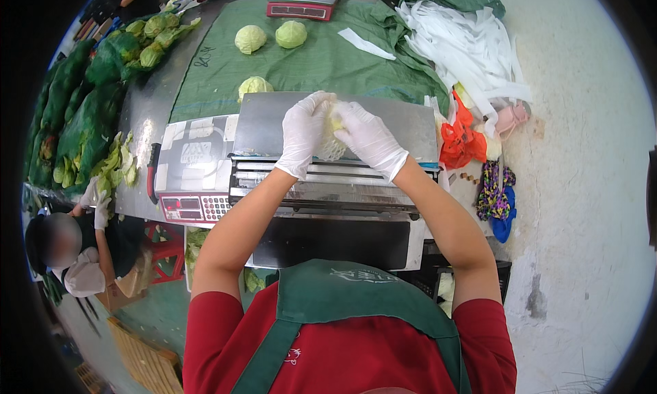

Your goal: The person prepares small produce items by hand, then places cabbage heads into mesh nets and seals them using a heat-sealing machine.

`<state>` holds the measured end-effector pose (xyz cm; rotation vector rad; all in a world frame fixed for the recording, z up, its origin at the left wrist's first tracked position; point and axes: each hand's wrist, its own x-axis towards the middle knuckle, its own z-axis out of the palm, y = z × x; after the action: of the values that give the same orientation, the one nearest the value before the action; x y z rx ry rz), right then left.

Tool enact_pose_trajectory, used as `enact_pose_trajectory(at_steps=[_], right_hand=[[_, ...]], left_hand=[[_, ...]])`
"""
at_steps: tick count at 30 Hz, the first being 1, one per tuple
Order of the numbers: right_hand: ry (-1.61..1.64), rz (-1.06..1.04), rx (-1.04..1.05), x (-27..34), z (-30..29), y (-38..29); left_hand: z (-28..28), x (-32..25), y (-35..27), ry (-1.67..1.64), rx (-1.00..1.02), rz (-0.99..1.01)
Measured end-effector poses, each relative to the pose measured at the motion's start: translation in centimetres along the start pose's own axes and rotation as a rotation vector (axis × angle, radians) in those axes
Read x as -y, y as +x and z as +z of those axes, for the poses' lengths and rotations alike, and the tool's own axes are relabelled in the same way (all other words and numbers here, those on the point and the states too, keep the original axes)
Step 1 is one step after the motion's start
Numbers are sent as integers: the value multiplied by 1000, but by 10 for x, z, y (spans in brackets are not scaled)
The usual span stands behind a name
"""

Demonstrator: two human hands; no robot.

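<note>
My left hand [305, 131] and my right hand [373, 137], both in thin white gloves, grip a white foam net sleeve [331, 149] from either side. Something pale yellow shows through the mesh; the fingers cover most of it, so I cannot tell what it is. Both hands are above the metal plate [410, 122] of a film wrapping machine, whose rollers [333, 166] lie under my wrists. Beyond the plate's far edge rests a trimmed cabbage head [255, 87], partly hidden. Two more, a left cabbage [250, 39] and a right cabbage [291, 34], sit farther back on green woven sheeting [328, 60].
A digital scale [192, 163] adjoins the wrapper, with a red-handled tool [152, 173] beside it. Another scale [305, 1] stands at the back. White foam sleeves [462, 50] and a red plastic bag [462, 140] lie right. Netted cabbages [92, 122] and a seated co-worker [87, 250] are left.
</note>
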<state>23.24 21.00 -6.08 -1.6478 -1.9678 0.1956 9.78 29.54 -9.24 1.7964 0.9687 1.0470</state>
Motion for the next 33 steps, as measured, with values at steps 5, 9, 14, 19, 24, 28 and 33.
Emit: enact_pose_trajectory(at_steps=[5, 9, 14, 19, 24, 28, 33], right_hand=[[39, -98, -44, 0, -2, 0], [-52, -53, 45, -1, -1, 1], [-101, -14, 157, -2, -3, 1], [3, -44, 20, -1, -3, -4], [-10, -118, -66, -19, 4, -4], [527, 380, -164, -34, -3, -6], [1302, 672, -129, -46, -22, -21]], left_hand=[[1, 0, -2, -73, 16, -65], [3, -5, -5, 11, 18, -29], [5, -3, -8, 60, -18, 44], [2, -3, -4, 6, 20, -28], [3, -3, -3, 38, 12, 27], [1, 6, -4, -81, 5, -4], [3, 1, -6, -51, 28, 26]])
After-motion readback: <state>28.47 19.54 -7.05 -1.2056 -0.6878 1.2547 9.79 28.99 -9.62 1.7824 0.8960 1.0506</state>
